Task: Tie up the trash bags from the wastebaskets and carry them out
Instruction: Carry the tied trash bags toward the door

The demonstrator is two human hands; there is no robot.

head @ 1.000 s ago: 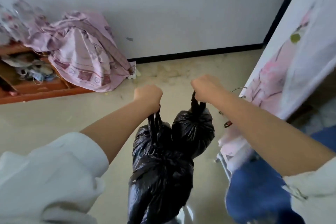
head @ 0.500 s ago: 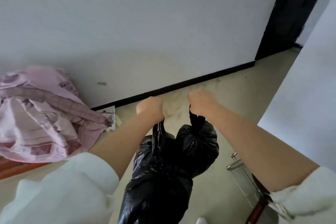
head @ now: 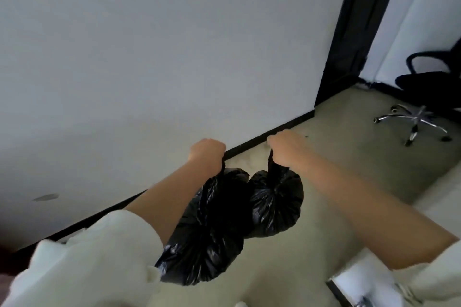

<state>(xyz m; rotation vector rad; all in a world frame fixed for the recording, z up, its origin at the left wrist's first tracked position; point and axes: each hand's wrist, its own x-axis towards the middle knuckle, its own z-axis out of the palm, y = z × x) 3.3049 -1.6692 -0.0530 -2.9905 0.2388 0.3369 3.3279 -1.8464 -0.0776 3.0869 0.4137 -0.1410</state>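
Two tied black trash bags hang in front of me above the floor. My left hand (head: 207, 152) is a fist closed on the neck of the larger bag (head: 204, 237), which hangs lower. My right hand (head: 287, 146) grips the knotted top of the smaller, rounder bag (head: 275, 203). The two bags touch side by side between my forearms. Both sleeves are white and pushed up.
A white wall (head: 174, 45) with a black baseboard (head: 252, 142) runs ahead. A dark door frame (head: 354, 27) opens at the right onto beige floor. A black office chair (head: 429, 87) with a chrome star base stands beyond it. A white edge (head: 359, 279) is near my right elbow.
My view has swung right and up: the pink cloth pile has left the frame, and the doorway and office chair have come into sight. Both hands keep the same grip on the bags.
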